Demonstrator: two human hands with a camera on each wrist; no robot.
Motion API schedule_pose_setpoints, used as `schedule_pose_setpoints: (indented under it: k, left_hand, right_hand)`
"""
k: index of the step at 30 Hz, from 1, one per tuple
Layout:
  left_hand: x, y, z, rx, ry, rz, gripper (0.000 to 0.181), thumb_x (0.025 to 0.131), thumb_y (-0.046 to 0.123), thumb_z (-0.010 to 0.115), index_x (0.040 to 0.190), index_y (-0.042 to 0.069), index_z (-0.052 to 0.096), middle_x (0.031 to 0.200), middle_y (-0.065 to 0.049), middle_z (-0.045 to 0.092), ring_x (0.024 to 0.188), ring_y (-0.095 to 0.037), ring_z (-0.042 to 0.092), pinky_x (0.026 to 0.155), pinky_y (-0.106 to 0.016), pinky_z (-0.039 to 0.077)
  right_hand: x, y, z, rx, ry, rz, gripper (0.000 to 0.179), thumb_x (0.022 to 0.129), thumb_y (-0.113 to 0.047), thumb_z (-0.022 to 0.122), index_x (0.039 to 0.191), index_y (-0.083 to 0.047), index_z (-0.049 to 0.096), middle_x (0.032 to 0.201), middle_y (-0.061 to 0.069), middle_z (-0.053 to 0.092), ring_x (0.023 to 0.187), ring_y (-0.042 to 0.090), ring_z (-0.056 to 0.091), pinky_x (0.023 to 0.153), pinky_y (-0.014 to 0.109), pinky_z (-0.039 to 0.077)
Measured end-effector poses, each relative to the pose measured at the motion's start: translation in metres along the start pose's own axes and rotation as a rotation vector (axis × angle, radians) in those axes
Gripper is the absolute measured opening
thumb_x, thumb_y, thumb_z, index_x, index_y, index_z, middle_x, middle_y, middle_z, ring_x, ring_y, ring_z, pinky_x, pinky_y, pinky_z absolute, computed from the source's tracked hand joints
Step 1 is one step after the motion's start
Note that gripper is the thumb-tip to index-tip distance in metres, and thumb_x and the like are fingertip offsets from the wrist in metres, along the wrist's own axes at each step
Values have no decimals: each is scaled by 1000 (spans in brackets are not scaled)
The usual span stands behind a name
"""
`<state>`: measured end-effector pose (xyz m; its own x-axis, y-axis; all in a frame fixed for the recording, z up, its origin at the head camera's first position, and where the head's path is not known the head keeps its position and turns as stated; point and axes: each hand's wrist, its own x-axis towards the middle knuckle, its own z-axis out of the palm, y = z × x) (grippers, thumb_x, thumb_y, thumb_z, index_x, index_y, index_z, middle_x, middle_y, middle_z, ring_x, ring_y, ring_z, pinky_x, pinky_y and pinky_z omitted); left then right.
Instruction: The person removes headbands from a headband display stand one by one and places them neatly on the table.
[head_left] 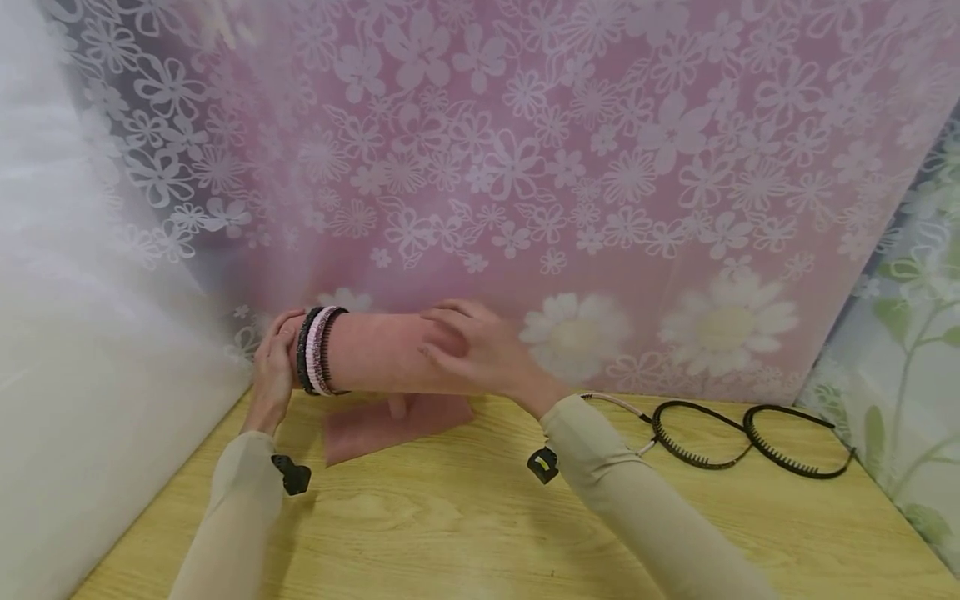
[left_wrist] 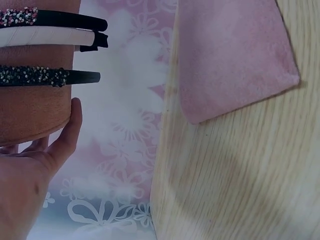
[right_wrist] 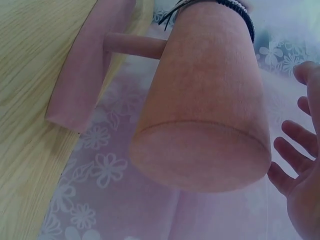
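A pink plush roll-shaped headband stand (head_left: 382,354) stands at the back of the table, its roll raised on a short post over a flat base (head_left: 397,425). Around its left part sit three headbands side by side: a black one with glitter (left_wrist: 35,76), a pale pink one (left_wrist: 47,37) and a dark one with pink sparkle (left_wrist: 55,19). My left hand (head_left: 273,367) holds the roll's left end, beside the black glitter headband. Over the right part of the roll is my right hand (head_left: 480,350), fingers loosely bent and holding nothing; the right wrist view shows it beside the bare round end (right_wrist: 200,157).
On the right of the wooden table (head_left: 450,517) lie a pale headband (head_left: 618,402) and two black toothed headbands, one in the middle (head_left: 705,462) and one farther right (head_left: 802,471). A flowered curtain (head_left: 525,167) hangs right behind the stand; white sheeting (head_left: 97,333) borders the left.
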<state>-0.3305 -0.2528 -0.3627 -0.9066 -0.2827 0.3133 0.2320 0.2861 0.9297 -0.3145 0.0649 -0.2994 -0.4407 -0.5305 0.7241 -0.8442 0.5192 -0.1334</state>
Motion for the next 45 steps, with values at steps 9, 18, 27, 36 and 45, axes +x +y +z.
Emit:
schedule_pose_setpoints:
  k: [9,18,27,36,45]
  left_hand:
    - [6,-6,2,0,-3,37,41,101,46,28,133,37,51,140,1,47,113,-16,47,98,-35,31]
    - [11,-15,5,-14,-17,63,40,101,47,29,131,36,52,139,4,47,116,-14,45,99,-34,29]
    - [1,0,21,-65,-102,130,40,102,33,32,135,17,50,138,-5,49,112,-11,48,99,-30,32]
    - [-19,20,38,-85,-144,195,40,103,24,28,137,9,44,134,-9,48,106,-8,50,94,-23,36]
    - [-23,19,43,-119,-177,231,40,102,18,26,137,6,41,135,-10,45,107,-7,48,93,-20,35]
  right_hand:
    - [14,-6,13,-64,-92,21,40,87,-41,63,120,-17,66,119,1,62,110,17,57,94,32,47]
    - [17,-13,21,-221,-166,105,43,87,-51,56,124,-30,61,125,-5,60,114,15,56,81,42,48]
    - [16,-14,19,-233,-223,120,46,88,-50,56,128,-27,58,128,-4,58,119,16,53,90,41,45]
    - [25,-25,26,-190,-348,191,61,86,-63,51,138,-32,46,138,-5,51,128,17,45,95,47,38]
    - [35,-32,41,-282,-400,234,79,79,-79,44,145,-37,33,142,-4,46,125,23,45,91,45,37]
